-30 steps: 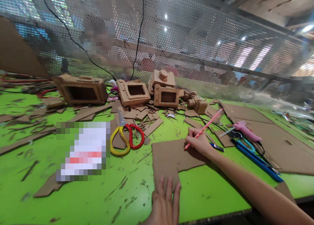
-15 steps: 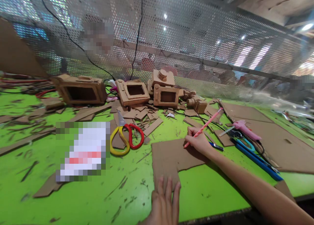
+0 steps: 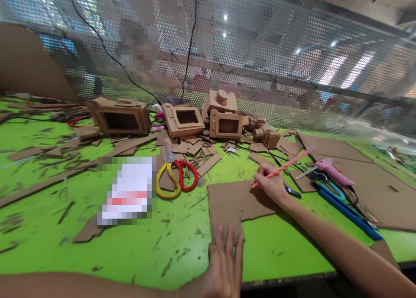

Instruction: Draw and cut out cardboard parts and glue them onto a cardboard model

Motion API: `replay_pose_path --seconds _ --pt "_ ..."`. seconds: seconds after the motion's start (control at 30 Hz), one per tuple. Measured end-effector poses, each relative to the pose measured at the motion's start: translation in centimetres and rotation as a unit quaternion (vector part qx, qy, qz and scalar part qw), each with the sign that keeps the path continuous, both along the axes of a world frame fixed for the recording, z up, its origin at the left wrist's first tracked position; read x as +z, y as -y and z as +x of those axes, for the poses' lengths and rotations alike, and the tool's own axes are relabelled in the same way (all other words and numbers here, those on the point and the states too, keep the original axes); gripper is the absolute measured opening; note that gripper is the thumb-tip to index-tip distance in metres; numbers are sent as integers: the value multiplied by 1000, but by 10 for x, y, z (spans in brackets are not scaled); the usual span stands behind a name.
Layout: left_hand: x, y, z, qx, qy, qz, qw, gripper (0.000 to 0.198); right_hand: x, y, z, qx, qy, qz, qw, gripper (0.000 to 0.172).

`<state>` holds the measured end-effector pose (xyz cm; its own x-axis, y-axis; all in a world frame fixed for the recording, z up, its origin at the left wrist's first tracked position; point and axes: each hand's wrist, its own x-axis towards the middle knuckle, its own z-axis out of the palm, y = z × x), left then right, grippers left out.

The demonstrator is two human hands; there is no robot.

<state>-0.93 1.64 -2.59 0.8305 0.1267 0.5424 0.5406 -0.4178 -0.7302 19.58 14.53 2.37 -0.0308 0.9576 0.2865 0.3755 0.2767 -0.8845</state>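
My right hand grips a pink pencil with its tip touching the far right part of a flat brown cardboard piece on the green table. My left hand lies flat, fingers together, pressing the near narrow tab of that same cardboard. A small dark blue object lies just right of my right hand.
Yellow-and-red scissors lie left of the cardboard. Several cardboard camera models and scraps sit at the back before a perforated metal screen. A pink glue gun, blue-handled tools and large cardboard sheets lie right.
The view has shifted, so everything sits a little further right. My right hand tilted the pencil flatter, its far end lower. My left forearm now shows along the bottom edge.
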Motion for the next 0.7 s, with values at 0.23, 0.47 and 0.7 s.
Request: replay_pose_path --seconds 0.23,0.47,0.7 --pt "16 9 2 35 -26 -64 997 45 16 -8 14 -76 119 90 986 30" --pt "17 6 2 16 -32 -43 998 44 13 -21 29 -86 408 117 901 33" --pt "12 6 3 27 -40 -37 998 48 36 14 2 36 -16 -21 999 54"
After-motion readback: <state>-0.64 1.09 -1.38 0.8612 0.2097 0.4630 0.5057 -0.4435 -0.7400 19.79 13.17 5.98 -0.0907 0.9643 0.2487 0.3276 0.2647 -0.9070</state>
